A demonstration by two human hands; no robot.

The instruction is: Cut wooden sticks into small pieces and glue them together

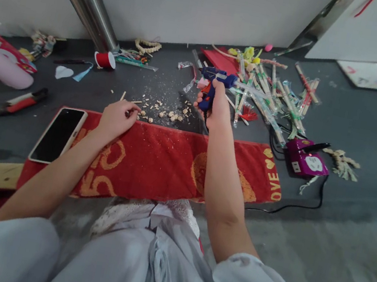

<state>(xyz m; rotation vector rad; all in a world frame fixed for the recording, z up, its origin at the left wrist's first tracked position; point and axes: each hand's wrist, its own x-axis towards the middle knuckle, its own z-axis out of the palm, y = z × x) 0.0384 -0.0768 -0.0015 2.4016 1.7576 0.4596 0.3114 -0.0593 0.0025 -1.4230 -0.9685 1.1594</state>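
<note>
In the head view my right hand [216, 101] is wrapped round a dark blue hot glue gun [218, 76] with an orange trigger. Its nozzle points left, and a clear glue stick [250, 89] sticks out of its back. My left hand [118, 118] rests at the far edge of the red towel [155, 164], fingers curled in. Whatever it pinches, if anything, is hidden. Beside those fingers lie small pale wooden pieces [174, 117] and crumbs, scattered on the dark table [154, 87]. A phone [59, 135] lies on the towel under my left forearm.
Several wrapped sticks [265, 98] are heaped right of the glue gun. A purple box [305, 157] with a cord stands beyond the towel's right end. At left are pliers [16, 103], a red spool [105, 60], a steel thermos [88, 4] and a pink bottle [0, 61].
</note>
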